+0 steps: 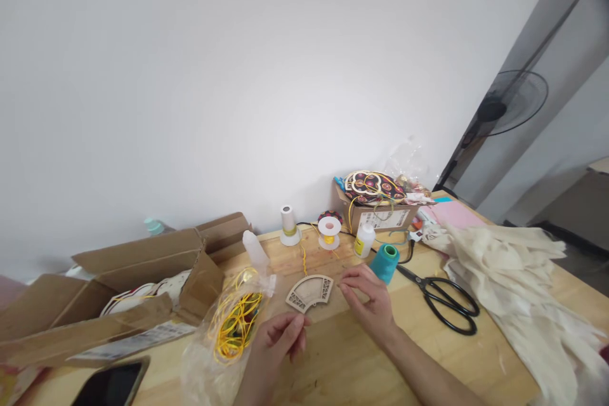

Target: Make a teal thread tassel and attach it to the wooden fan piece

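A fan-shaped wooden frame (328,290) with lattice work at both ends lies on the table, between and just beyond my hands. Yellow twisted cord (304,260) runs from its upper edge. My left hand (280,344) is closed in a pinch just below the frame's lower left corner. Whatever its fingertips hold, if anything, is too small to make out. To the right of the frame, my right hand (368,298) also pinches thumb against fingers, its tips apart from the wood. Any thread there does not show clearly. Close behind that hand leans a teal thread cone (384,263).
Black-handled scissors (450,301) and cream cloth (514,285) lie right. A plastic bag of yellow cord (238,323), an open cardboard box (143,260) and a phone (111,384) are left. Bottles, spools and a filled box (383,219) line the wall.
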`<state>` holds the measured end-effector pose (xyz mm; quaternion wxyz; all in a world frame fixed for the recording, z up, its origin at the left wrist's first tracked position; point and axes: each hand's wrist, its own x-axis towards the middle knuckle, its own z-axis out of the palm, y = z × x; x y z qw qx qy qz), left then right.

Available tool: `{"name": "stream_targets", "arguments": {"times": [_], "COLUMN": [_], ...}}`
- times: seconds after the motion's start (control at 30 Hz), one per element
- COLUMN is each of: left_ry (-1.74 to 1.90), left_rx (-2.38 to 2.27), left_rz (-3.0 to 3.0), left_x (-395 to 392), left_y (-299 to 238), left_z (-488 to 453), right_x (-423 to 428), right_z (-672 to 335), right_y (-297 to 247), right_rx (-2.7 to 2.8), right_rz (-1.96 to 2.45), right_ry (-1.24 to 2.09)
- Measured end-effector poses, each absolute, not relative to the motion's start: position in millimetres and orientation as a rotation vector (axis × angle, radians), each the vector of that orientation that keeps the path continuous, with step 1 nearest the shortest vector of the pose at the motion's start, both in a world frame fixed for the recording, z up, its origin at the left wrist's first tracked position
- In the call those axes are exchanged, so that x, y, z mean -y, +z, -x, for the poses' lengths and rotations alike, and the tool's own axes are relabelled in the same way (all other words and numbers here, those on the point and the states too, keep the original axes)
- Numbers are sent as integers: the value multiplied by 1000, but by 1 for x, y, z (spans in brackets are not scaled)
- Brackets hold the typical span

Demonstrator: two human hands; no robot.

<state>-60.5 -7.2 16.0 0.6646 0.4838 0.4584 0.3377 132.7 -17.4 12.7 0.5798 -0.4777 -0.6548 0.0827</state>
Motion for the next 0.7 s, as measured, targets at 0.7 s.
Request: {"name": "stream_targets", "arguments": {"times": [0.7], "left_ry": [903], "left_rx": [-1130], "left_rz": [-1155], "left_x": [-6], "left_y": [0], "left_z": [68], "right_x": [26], "right_z": [-131], "right_y": [22], "right_rx": [1501], "right_rz": [1164], "right_ry": [299]}}
